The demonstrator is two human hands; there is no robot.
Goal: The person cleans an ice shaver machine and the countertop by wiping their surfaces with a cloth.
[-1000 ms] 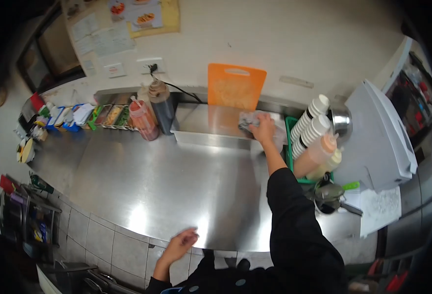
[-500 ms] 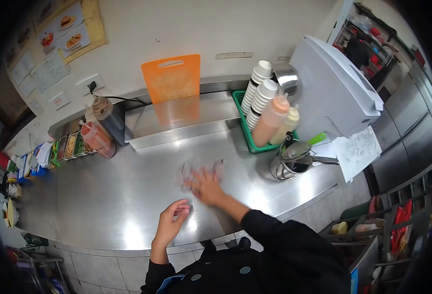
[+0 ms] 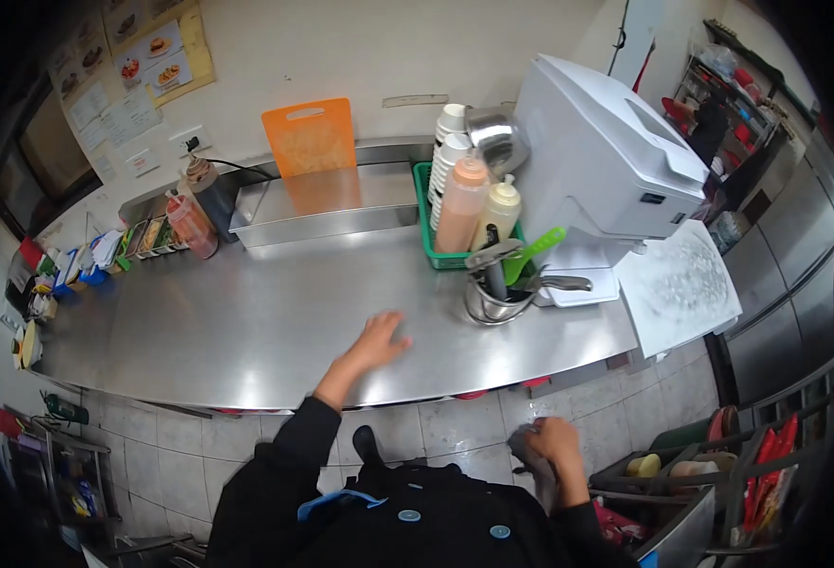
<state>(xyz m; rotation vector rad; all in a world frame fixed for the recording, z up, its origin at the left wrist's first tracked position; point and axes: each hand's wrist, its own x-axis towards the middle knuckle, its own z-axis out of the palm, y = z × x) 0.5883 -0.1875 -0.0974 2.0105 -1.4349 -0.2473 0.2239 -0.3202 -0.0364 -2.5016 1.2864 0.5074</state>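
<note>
My left hand (image 3: 380,342) is over the steel counter (image 3: 218,322), its fingers loosely spread and holding nothing. Past the counter's front edge, above the floor, my right hand (image 3: 557,441) is closed on a grey cloth (image 3: 531,461) that hangs down blurred. Nearest to my left hand, on its right, stands a metal container (image 3: 494,307) of utensils, with a green-handled tool (image 3: 536,254) and a knife handle (image 3: 566,283) sticking out.
A green basket (image 3: 448,259) holds stacked white cups (image 3: 452,161) and squeeze bottles (image 3: 461,208). A white machine (image 3: 587,161) stands to the right. An orange cutting board (image 3: 310,139) leans at the wall. Sauce bottles (image 3: 192,225) are at back left; crates (image 3: 682,464) lie low right.
My right hand has left the counter surface with the cloth and moved right and down past the front edge. My left hand has moved forward over the counter, and the view has shifted right.
</note>
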